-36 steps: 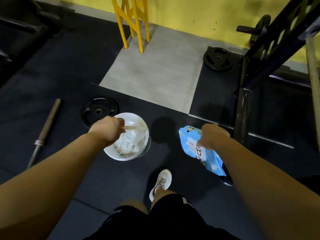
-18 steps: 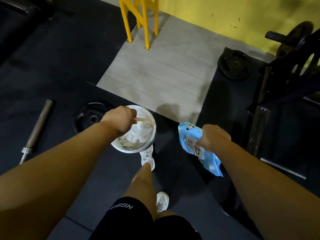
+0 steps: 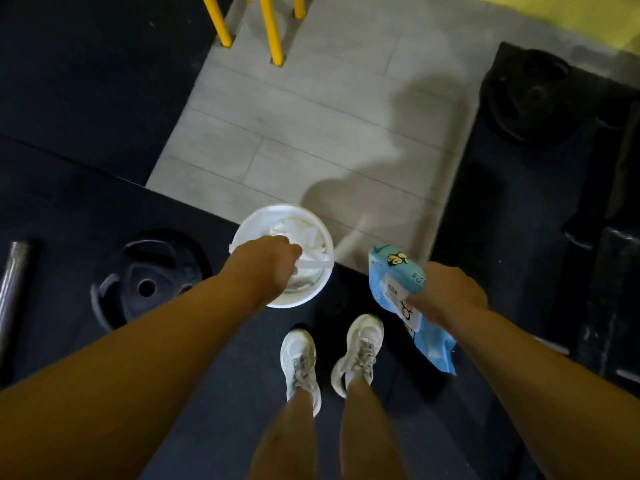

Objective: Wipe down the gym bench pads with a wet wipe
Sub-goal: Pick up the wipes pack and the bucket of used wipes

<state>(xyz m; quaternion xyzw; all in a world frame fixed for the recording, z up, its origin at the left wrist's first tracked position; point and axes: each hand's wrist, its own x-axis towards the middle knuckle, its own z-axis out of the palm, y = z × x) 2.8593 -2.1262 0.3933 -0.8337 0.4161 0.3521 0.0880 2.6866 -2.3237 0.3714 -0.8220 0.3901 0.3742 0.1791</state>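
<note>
Left hand (image 3: 268, 263) grips handle of white bucket (image 3: 282, 301) holding used wipes (image 3: 304, 233); right hand (image 3: 446, 294) grips blue wipe pack (image 3: 394, 275). Weight plate (image 3: 145, 278) on floor.

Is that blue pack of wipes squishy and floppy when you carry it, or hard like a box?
Probably soft and floppy: the blue pack of wipes sags and creases below the right hand gripping its middle. Likely light too, since one hand alone carries it in the air. It shouldn't roll; it looks flat.
</note>
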